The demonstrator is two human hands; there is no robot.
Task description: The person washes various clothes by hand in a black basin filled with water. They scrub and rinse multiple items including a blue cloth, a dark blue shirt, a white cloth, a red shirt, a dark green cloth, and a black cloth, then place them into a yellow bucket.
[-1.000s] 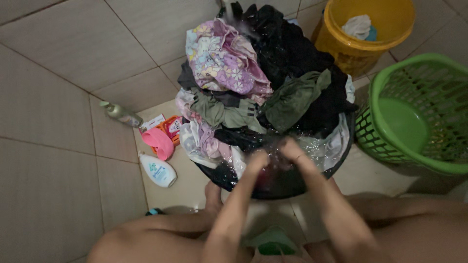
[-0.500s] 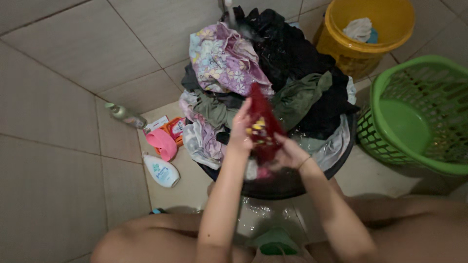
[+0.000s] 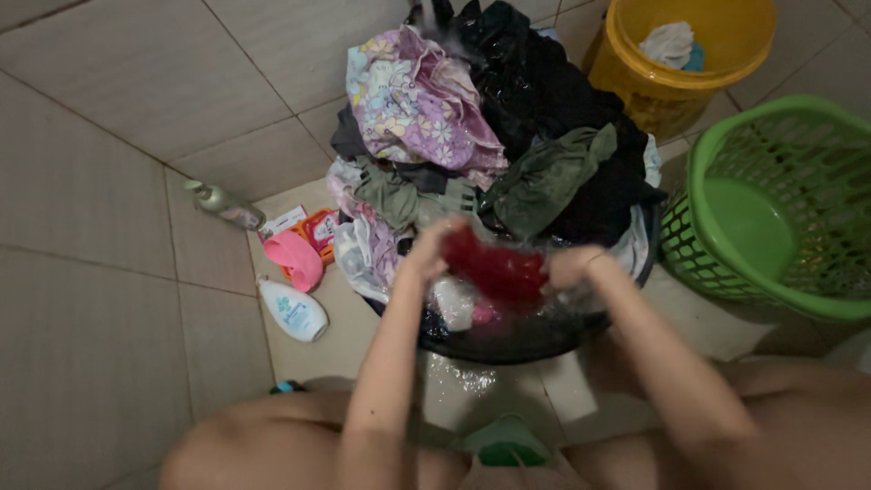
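A wet red cloth (image 3: 494, 269) is stretched between my two hands just above the water in a black wash basin (image 3: 508, 340). My left hand (image 3: 426, 247) grips its left end and my right hand (image 3: 570, 266) grips its right end. Behind the hands the basin is heaped with wet laundry: a floral purple garment (image 3: 413, 100), olive green pieces (image 3: 544, 177) and black clothes (image 3: 535, 82). My bare knees frame the bottom of the view.
A yellow bucket (image 3: 699, 77) with a white cloth stands at the back right, a green laundry basket (image 3: 771, 209) at the right. A white lotion bottle (image 3: 292, 311), a pink scoop (image 3: 292, 259), an orange packet and a grey bottle (image 3: 222, 204) lie on the tiled floor at left.
My hands went from under the water to lifting the red cloth upright, and now hold it lower, pulled sideways between them above the basin.
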